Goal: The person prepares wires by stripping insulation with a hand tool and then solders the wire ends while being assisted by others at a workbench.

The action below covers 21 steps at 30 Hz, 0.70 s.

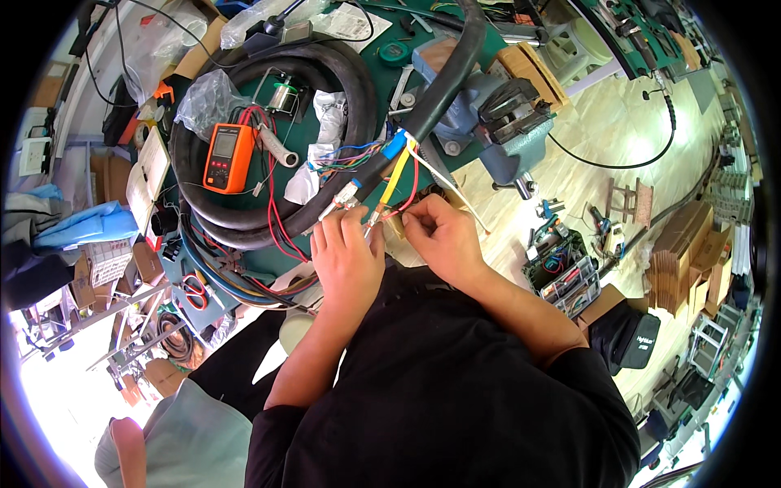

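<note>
Pinching a red wire (pixel 416 172) to the right of an orange multimeter (pixel 229 157)

Nearest, on the near right of the multimeter, the right hand (pixel 446 241) has thumb and forefinger closed on the red wire by its end. The left hand (pixel 348 254), less far right of the multimeter, has its fingers drawn together just beside the metal tip of a yellow wire (pixel 396 183); whether it grips that tip I cannot tell. Both wires, with a white wire (pixel 450 182), come out of a blue wrapping (pixel 394 146) on a thick black cable (pixel 443 85), which slants in from the far right of the multimeter. Thin coloured wires (pixel 346 160) spread from there toward the multimeter. A coil of black cable (pixel 359 89) loops round the multimeter on the green bench (pixel 385 81). Just beyond the multimeter lies a clear plastic bag (pixel 207 106). Past the slanting cable, right of the multimeter, stands a blue-grey vise (pixel 525 150). Beyond and right of the multimeter sits a green tape measure (pixel 394 54). Well to the multimeter's right, cardboard boxes (pixel 682 256) stand on the floor.
</note>
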Each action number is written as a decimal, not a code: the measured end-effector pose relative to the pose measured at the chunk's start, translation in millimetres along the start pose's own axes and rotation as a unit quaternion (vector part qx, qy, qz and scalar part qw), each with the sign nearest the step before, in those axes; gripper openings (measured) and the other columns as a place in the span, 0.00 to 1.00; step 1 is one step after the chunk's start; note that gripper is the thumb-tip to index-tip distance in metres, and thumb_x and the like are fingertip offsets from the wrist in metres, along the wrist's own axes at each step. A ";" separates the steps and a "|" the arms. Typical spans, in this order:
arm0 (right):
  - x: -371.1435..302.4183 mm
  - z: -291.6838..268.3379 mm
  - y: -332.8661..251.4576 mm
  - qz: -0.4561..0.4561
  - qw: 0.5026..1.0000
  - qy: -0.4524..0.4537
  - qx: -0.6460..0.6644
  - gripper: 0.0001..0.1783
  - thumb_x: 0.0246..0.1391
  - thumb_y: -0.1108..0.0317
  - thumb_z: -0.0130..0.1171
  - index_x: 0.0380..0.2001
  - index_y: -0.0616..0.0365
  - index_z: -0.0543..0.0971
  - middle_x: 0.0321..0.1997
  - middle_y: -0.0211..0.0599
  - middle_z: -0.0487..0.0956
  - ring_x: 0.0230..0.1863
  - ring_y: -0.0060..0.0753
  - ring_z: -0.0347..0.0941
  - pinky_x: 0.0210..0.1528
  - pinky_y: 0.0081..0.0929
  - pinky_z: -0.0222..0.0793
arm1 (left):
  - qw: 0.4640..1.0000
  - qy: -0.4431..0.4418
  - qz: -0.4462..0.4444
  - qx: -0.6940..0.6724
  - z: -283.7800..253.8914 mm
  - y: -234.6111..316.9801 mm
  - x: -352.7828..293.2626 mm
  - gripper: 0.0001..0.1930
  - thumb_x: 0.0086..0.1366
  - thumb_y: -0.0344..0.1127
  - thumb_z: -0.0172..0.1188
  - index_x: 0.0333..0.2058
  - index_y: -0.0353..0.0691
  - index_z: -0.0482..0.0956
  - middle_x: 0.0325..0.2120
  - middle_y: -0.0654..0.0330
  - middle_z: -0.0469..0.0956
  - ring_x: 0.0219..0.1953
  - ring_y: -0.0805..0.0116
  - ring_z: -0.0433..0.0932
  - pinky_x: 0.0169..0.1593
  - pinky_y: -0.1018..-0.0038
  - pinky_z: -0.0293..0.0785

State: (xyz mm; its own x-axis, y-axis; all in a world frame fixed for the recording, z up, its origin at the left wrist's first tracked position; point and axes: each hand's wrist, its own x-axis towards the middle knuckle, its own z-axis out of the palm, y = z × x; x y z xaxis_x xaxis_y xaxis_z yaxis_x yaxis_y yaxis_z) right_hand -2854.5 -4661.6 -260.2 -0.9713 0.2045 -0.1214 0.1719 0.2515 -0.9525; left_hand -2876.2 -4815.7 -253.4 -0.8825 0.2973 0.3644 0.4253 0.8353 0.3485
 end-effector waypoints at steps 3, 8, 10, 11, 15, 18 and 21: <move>2.9 -0.2 0.1 -0.043 0.998 0.013 -0.035 0.05 0.48 0.73 0.63 0.28 0.59 0.76 0.21 0.38 0.78 0.20 0.37 0.76 0.24 0.30 0.70 | 1.000 0.004 0.014 0.020 1.7 0.9 2.6 0.19 0.50 0.32 0.69 0.40 0.40 0.73 0.34 0.56 0.71 0.37 0.56 0.72 0.40 0.63 0.68; 5.2 0.8 1.3 -0.078 0.994 0.029 -0.067 0.07 0.47 0.72 0.64 0.25 0.58 0.75 0.20 0.38 0.78 0.21 0.39 0.76 0.24 0.31 0.70 | 1.000 0.023 0.019 0.006 8.7 1.4 4.5 0.17 0.47 0.28 0.71 0.35 0.38 0.73 0.30 0.55 0.71 0.34 0.54 0.72 0.38 0.62 0.67; 5.0 0.4 1.7 -0.080 0.994 0.026 -0.070 0.07 0.47 0.72 0.64 0.25 0.58 0.74 0.20 0.38 0.77 0.21 0.39 0.76 0.24 0.32 0.70 | 0.999 0.033 0.026 0.001 11.8 0.2 3.4 0.16 0.47 0.27 0.71 0.33 0.39 0.72 0.29 0.55 0.71 0.32 0.55 0.72 0.37 0.62 0.68; 4.9 0.4 1.5 -0.082 0.994 0.025 -0.071 0.08 0.47 0.72 0.64 0.24 0.58 0.74 0.21 0.38 0.77 0.21 0.39 0.76 0.24 0.32 0.70 | 0.999 0.039 0.029 0.000 12.5 -0.3 3.2 0.16 0.47 0.27 0.71 0.32 0.39 0.72 0.28 0.56 0.71 0.31 0.55 0.72 0.36 0.62 0.68; 4.0 0.3 1.1 -0.083 0.994 0.022 -0.064 0.08 0.47 0.72 0.64 0.25 0.58 0.74 0.21 0.38 0.77 0.20 0.39 0.76 0.23 0.32 0.69 | 0.998 0.055 0.040 -0.015 15.0 -0.8 3.8 0.15 0.48 0.28 0.71 0.31 0.40 0.72 0.26 0.56 0.70 0.29 0.55 0.71 0.33 0.63 0.67; 3.3 0.2 2.4 -0.087 0.994 0.022 -0.063 0.07 0.47 0.72 0.64 0.25 0.59 0.74 0.21 0.38 0.78 0.20 0.39 0.76 0.23 0.32 0.69 | 0.997 0.057 0.047 -0.014 17.5 -3.1 3.2 0.14 0.51 0.31 0.70 0.32 0.41 0.72 0.25 0.56 0.69 0.28 0.56 0.71 0.31 0.63 0.67; 3.7 0.2 3.4 -0.090 0.994 0.021 -0.059 0.07 0.47 0.72 0.64 0.25 0.59 0.74 0.21 0.38 0.78 0.20 0.39 0.76 0.23 0.32 0.69 | 0.997 0.058 0.046 -0.017 20.4 -6.1 1.4 0.15 0.51 0.31 0.70 0.32 0.40 0.71 0.25 0.56 0.69 0.28 0.56 0.71 0.31 0.63 0.67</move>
State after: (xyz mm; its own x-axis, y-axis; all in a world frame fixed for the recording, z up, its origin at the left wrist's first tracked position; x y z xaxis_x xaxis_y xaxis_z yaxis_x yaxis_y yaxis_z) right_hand -2857.5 -4660.2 -264.0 -0.9808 0.1851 0.0616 0.0170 0.3958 -0.9182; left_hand -2884.1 -4810.9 -272.6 -0.8116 0.3145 0.4924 0.5112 0.7903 0.3378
